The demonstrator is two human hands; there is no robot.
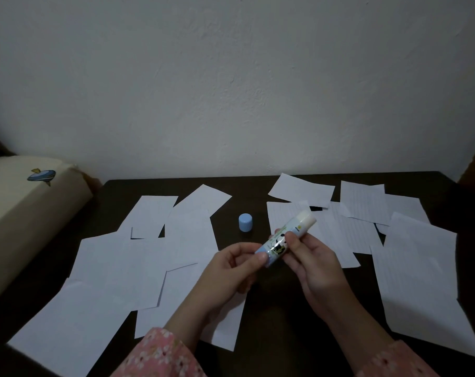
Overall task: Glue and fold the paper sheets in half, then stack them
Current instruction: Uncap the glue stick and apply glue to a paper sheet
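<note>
An uncapped glue stick [285, 235] with a panda label is held above the dark table [258, 308], its white tip pointing up and right. My left hand [231, 270] pinches its blue base between thumb and fingers. My right hand [312, 265] grips the middle of the tube. The glue's blue cap [245, 222] stands upright on the table just beyond my hands. Several white paper sheets lie spread flat on the left [138, 268], and several lined sheets lie on the right [413, 268].
A cream-coloured box [27, 213] with a sticker sits off the table's left side. A white wall [231, 77] rises right behind the table's far edge. Pink floral sleeves cover both forearms at the bottom.
</note>
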